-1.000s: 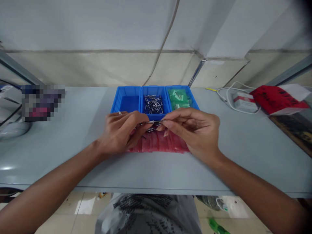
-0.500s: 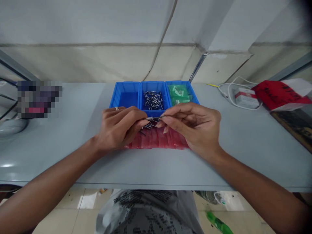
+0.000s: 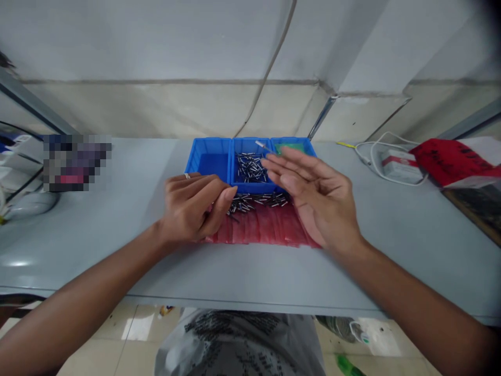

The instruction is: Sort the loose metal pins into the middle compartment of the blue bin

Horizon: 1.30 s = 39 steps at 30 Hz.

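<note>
My right hand [image 3: 321,196] is raised in front of the blue bins, its fingers stretched and its thumb apart from the index finger. A thin metal pin [image 3: 263,145] with a pale end pokes out up and left at its index and middle fingertips; its other end is hidden there. My left hand [image 3: 195,203] is curled, thumb against the bent index finger. Whatever lies inside its fingers I cannot make out. More dark and silver pins [image 3: 250,166] fill the middle blue bin [image 3: 250,188]. Loose pins [image 3: 242,202] lie before it, upon red plastic bags [image 3: 266,224].
The left blue bin [image 3: 211,164] shows its bare floor. Green packets [image 3: 291,148] sit in the right bin. To the right are a white cable [image 3: 371,162], a small box [image 3: 402,166] and a red packet [image 3: 456,159]. A computer mouse [image 3: 35,203] stands at left.
My hands have parted. My right hand has lifted slightly away with the pin and its fingers have straightened, while my left hand stays curled nearly in place. The view has shifted a little.
</note>
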Tool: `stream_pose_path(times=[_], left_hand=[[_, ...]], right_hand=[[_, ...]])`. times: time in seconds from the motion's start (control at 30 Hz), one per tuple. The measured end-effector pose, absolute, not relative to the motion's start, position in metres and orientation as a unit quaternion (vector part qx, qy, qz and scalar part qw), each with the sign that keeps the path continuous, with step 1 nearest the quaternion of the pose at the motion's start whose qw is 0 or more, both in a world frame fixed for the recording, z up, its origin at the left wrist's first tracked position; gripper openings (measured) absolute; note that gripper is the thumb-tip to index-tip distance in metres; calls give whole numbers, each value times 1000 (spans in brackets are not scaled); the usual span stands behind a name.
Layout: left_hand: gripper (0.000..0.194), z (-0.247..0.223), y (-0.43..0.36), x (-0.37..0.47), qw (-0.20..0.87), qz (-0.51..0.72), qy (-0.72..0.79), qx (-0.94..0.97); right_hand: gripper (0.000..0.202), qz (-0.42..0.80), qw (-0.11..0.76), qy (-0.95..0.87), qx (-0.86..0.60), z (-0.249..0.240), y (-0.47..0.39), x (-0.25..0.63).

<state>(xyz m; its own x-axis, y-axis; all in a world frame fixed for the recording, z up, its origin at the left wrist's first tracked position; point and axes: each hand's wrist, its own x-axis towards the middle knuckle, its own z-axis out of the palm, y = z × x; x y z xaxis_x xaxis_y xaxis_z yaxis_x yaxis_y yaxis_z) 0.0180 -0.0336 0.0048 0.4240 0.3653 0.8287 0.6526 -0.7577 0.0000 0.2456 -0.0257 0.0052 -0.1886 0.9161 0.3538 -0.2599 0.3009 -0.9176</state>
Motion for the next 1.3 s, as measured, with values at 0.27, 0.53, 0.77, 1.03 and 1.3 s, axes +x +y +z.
stream_pose_path(times=[0.27, 0.53, 0.77, 1.03, 1.3], left_hand=[[32, 6, -33, 19, 170, -425, -302, -836], [36, 5, -34, 20, 171, -412, -315, -838], [37, 5, -34, 20, 173, -423, -311, -834], [12, 3, -30, 20, 139, -386, -355, -840], [11, 2, -33, 26, 127, -326, -232, -908]], right_hand=[[23, 161, 342, -867, -324, -3, -21, 259], [30, 74, 211, -930, -293, -21, -13, 258], [21, 112, 331, -895, -277, -12, -19, 255], [6, 271, 426, -788, -353, 0, -22, 256], [9, 435, 458, -705, -322, 3, -31, 246]])
